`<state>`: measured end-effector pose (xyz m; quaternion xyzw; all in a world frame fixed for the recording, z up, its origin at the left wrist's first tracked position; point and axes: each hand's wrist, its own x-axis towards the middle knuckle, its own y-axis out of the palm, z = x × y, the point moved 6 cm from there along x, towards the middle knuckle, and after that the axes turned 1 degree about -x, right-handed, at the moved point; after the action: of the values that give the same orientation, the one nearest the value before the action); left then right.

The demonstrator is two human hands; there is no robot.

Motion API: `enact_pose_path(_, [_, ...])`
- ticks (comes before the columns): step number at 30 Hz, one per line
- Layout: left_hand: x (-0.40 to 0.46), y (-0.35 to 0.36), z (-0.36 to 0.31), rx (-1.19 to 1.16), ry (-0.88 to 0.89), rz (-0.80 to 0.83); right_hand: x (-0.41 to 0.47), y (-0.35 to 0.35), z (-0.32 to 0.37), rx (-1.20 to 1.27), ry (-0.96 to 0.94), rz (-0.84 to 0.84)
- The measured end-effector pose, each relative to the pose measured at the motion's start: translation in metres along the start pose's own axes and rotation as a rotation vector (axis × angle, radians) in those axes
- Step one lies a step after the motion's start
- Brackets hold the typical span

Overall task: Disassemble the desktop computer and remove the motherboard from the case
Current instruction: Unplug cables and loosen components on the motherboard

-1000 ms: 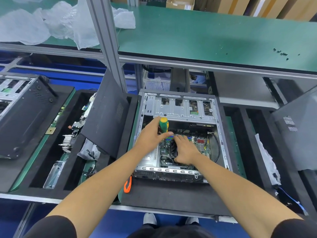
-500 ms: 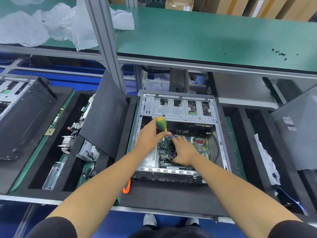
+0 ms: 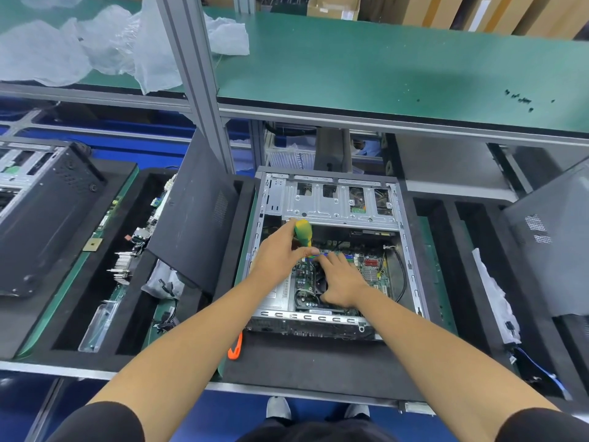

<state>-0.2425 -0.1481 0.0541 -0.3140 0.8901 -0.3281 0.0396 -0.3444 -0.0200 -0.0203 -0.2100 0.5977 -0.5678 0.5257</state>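
We're backing out a board screw, left hand (image 3: 280, 253) gripping the screwdriver (image 3: 303, 232) at 12 o'clock of the motherboard (image 3: 366, 269) inside the case (image 3: 338, 205), right hand (image 3: 342, 283) resting loosely curled on it, probably more screws next.

Green bench (image 3: 382, 68) as landmark. Crumpled clear plastic wrap (image 3: 95, 52) on its far left end. Small black screws (image 3: 519, 98) scattered near its right end. Cardboard boxes (image 3: 446, 11) behind it. Below its front edge, at left: closed black computer (image 3: 41, 218), heatsink (image 3: 122, 266) in foam tray (image 3: 105, 298). Orange tool (image 3: 235, 347) below too.
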Motion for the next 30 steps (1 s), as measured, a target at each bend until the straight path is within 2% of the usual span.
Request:
enact_pose_path(19, [0.0009, 0.0003, 0.0016, -0.002, 0.008, -0.003, 0.0007, -0.0002, 0.0008, 0.002, 0.006, 0.006])
enact_pose_path(30, [0.0030, 0.0059, 0.0015, 0.193, 0.026, 0.096, 0.0008, -0.0008, 0.0011, -0.002, 0.000, 0.003])
